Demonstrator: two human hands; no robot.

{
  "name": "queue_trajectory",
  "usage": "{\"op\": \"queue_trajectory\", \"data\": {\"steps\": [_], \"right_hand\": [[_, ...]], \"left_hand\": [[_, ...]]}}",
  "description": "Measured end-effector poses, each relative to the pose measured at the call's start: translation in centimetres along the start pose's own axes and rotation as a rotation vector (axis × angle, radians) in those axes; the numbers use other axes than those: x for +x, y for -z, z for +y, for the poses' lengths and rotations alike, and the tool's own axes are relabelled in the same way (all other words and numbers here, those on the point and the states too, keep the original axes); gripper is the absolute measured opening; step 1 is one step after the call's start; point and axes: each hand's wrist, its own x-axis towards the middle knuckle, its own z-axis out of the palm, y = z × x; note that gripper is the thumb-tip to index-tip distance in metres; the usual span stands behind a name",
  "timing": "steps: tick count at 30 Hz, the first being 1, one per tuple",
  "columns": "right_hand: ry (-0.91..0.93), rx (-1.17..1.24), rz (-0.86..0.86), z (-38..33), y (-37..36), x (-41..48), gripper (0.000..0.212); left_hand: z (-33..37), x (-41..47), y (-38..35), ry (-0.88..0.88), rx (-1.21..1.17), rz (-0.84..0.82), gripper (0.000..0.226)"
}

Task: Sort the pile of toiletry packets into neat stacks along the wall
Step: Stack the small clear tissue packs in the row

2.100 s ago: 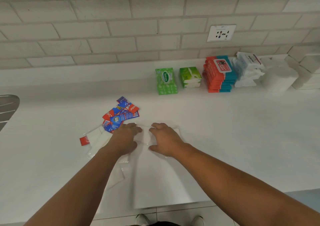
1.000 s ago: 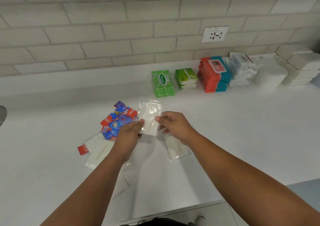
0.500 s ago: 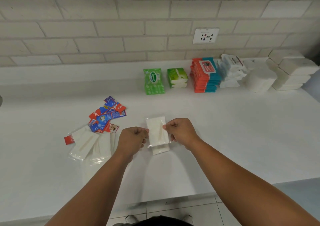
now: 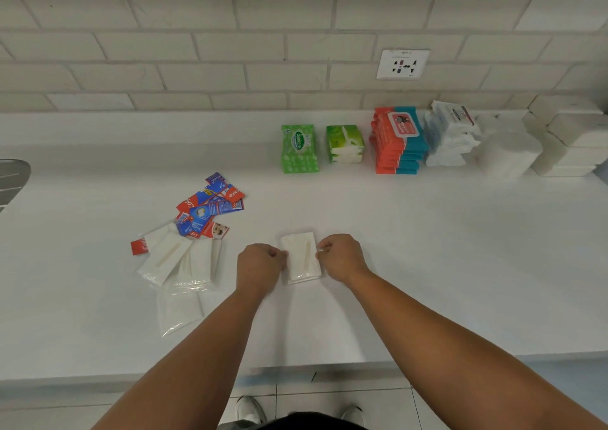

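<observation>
Operator: What do you record for the hands?

Inspector: Your left hand (image 4: pixel 260 265) is curled, and its fingertips pinch the left edge of the small white stack (image 4: pixel 301 258). Your right hand (image 4: pixel 340 256) is curled likewise and pinches the right edge. The small white stack lies flat on the surface (image 4: pixel 427 265) between your two hands. I cannot tell how many packets it holds.

Operator: And the unsorted items?

Inspector: To your left, the loose white packets (image 4: pixel 177 258) lie overlapping, well apart from the wall (image 4: pixel 197 51). The red and blue sachets (image 4: pixel 210 205) sit in a heap touching their far side.

Operator: Along the wall?

Inspector: Reading left to right, there is the green pack stack (image 4: pixel 299 148), then the pale green stack (image 4: pixel 344 143) just beside it. Next come the red and teal stack (image 4: pixel 398 140) and the white wipe packs (image 4: pixel 449 136). A round white bundle (image 4: pixel 508 153) follows, with the white blocks (image 4: pixel 572 140) at the far right. A socket (image 4: pixel 403 64) is set in the wall above the red and teal stack.
</observation>
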Motion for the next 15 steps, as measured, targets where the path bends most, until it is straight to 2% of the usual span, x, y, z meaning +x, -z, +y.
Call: {"op": "queue_trajectory", "data": {"steps": [4,8,15], "right_hand": [[0.032,-0.072,0.043,-0.6,-0.4,-0.3,0.038],[0.240,-0.182,0.143,-2.7,-2.0,-1.2,0.039],[0.574,-0.208,0.004,-8.0,-7.0,-2.8,0.031]], "left_hand": [[-0.1,-0.4,0.9,-0.033,0.022,0.020,0.026],[-1.2,-0.7,3.6,-0.119,0.103,0.095,0.027],[-6.9,-0.1,10.8,-0.104,0.234,0.246,0.025]]}}
